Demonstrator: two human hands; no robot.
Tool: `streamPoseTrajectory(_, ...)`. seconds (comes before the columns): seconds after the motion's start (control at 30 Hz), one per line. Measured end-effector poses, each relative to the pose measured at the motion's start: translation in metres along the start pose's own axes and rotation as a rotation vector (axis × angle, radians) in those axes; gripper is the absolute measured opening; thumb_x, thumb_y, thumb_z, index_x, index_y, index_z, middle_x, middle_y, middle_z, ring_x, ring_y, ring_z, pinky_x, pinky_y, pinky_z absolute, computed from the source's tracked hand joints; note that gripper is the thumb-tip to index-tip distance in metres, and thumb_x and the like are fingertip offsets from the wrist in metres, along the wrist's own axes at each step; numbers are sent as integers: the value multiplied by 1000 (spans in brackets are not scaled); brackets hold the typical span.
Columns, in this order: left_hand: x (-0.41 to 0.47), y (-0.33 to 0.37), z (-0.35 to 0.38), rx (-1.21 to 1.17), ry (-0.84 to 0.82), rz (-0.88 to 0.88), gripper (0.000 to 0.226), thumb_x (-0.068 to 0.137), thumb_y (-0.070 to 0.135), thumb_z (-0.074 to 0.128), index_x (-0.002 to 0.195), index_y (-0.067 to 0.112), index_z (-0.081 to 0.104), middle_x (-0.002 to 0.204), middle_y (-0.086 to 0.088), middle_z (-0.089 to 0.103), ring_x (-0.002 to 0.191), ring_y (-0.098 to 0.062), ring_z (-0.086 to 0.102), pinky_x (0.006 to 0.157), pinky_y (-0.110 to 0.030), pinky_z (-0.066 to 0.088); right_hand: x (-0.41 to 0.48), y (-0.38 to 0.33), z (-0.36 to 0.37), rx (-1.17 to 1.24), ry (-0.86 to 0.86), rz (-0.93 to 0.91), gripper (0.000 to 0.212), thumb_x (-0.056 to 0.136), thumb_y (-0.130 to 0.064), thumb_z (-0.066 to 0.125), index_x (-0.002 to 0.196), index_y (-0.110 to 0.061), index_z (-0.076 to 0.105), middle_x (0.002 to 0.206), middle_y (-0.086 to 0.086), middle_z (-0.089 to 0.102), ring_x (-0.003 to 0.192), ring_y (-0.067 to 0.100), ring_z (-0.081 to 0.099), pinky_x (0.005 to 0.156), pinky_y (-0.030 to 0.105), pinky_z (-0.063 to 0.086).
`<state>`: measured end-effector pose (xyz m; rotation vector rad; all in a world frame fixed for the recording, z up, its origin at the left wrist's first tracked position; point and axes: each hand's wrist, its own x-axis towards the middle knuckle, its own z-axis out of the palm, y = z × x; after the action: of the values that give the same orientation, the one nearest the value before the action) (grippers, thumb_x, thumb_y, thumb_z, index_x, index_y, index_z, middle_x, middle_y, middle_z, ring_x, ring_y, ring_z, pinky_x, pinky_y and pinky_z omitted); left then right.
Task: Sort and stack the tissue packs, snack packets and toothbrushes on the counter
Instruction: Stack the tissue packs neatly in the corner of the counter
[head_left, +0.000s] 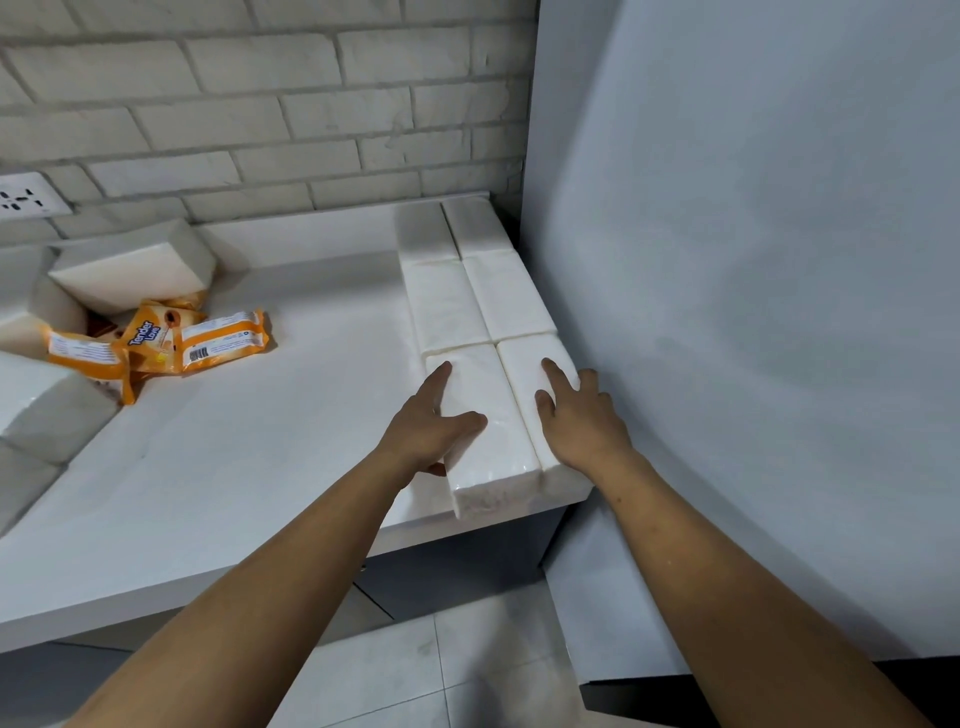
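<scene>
- Head view, hands: your left hand (431, 426) grips the near-left tissue pack (493, 441) by its left side. The thumb and forefinger lie on top and the other fingers tuck in at the edge.
- Your right hand (582, 421) lies spread and relaxed on top of the near-right tissue pack (522, 364), holding nothing. The outer fingers by the side wall (753, 260) are hard to read, so they may be bent over the pack's far edge.
- Head view, layout: both packs sit at the front of the counter (260, 467), touching each other. Behind them is the block of four packs (467, 296), running back to the corner.
- The near-left pack's front end seems to stick out past the counter's front lip.
- To do this step well, slide that pack back until it meets the row behind. Press it sideways against its neighbour and keep your right palm down so the neighbour does not shift.
- Square the front faces before you let go.
- Head view, left side: the snack packets (208, 343) lie in a loose heap among the unsorted tissue packs (135, 265), well apart from your hands.
- No toothbrushes show here.
</scene>
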<state>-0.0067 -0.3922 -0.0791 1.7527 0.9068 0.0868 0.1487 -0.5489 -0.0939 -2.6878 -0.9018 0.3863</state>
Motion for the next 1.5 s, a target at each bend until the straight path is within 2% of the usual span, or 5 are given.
streamPoseTrajectory(0.5, -15, -2, -3, -6, 68, 6, 96, 88, 55, 73, 162, 46, 13, 127, 9, 41, 100, -15, 63, 72, -39, 66, -3, -13, -9, -6, 101, -8, 55, 105, -48, 27, 159, -37, 18, 158, 10, 20, 135, 37, 32, 111, 54, 35)
streamPoseTrajectory(0.7, -21, -9, -29, 33, 166, 34, 96, 88, 62, 70, 163, 42, 13, 162, -6, 35, 108, -18, 60, 63, -26, 59, 3, -56, -19, 64, 263, -114, 52, 105, -41, 37, 156, -30, 32, 161, 14, 20, 145, 38, 18, 114, 56, 28)
streamPoseTrajectory(0.87, -29, -25, -79, 0, 295, 40, 93, 88, 63, 69, 162, 41, 17, 162, -9, 35, 132, -28, 54, 69, -28, 60, 7, -117, -16, 100, 283, -224, 51, 104, -39, 40, 154, -28, 36, 160, 14, 23, 144, 37, 20, 111, 54, 29)
streamPoseTrajectory(0.97, -35, -40, -118, -25, 391, 40, 95, 84, 67, 70, 161, 41, 20, 160, -9, 39, 139, -27, 49, 94, -43, 59, 9, -158, -9, 112, 264, -279, 51, 104, -39, 39, 154, -29, 35, 161, 13, 23, 145, 36, 20, 112, 53, 29)
streamPoseTrajectory(1.5, -42, -137, -388, 71, 738, 14, 72, 89, 51, 73, 151, 32, 43, 138, -5, 49, 119, -19, 60, 104, -41, 49, 31, -439, 103, 211, 83, -496, 50, 104, -41, 42, 152, -29, 38, 157, 12, 28, 142, 37, 26, 108, 51, 37)
